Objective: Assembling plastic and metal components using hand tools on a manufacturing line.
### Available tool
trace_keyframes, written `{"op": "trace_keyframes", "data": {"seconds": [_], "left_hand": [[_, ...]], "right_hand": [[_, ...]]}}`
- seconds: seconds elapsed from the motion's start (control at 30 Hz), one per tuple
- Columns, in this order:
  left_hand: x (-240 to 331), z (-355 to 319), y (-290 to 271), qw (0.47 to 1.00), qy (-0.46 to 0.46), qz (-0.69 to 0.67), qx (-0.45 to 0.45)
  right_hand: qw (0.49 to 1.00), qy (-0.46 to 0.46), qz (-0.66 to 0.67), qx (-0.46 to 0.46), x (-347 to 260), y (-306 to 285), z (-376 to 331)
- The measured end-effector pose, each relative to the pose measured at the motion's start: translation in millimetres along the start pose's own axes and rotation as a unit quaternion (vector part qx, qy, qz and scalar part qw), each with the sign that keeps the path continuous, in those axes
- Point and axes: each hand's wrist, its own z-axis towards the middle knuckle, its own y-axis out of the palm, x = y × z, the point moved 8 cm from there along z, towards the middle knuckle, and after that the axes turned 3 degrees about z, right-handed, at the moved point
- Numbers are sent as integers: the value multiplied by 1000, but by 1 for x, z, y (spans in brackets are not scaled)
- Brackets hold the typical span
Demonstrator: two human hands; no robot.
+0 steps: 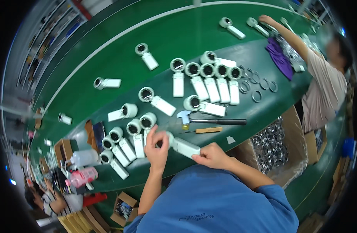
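Note:
A white device that looks like a handheld fan, with a round head and a flat handle, is held low in front of me. My right hand grips the end of its handle between thumb and fingers. My left hand curls its fingers at the round head and partly covers it. More white fans lie close by: a row to the left, and another group farther off. Beyond the held one lie a hammer with a black handle and a wooden-handled pointed tool.
Loose metal rings lie right of the far group. A lined carton of rings stands at the right. A co-worker reaches over the conveyor belt, which carries more fans. Bottles stand at the left; another person is lower left.

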Motion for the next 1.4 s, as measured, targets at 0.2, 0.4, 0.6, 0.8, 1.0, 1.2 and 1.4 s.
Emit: {"op": "trace_keyframes", "data": {"seconds": [0.2, 0.4, 0.6, 0.8, 1.0, 1.2, 1.4], "left_hand": [[-7, -24, 23, 982, -105, -137, -74], [-17, -34, 58, 994, -8, -57, -90], [-20, -34, 64, 987, -23, -103, -124], [7, -22, 30, 997, 1, -71, -30], [-3, -22, -13, 985, -14, -170, 32], [60, 18, -27, 962, 103, -252, 13], [82, 19, -44, 950, 192, -244, 18]], "right_hand": [[990, 93, 101, 0, 57, 17, -25], [984, 177, 12, -25, 72, 12, -33], [983, 125, -69, 116, 56, -95, -37], [836, 90, -358, 406, 98, -255, -72], [810, 7, 515, 280, 64, -188, -24], [837, -80, 532, 99, -37, -89, 25], [850, -70, 523, -1, -58, -44, 42]]}}
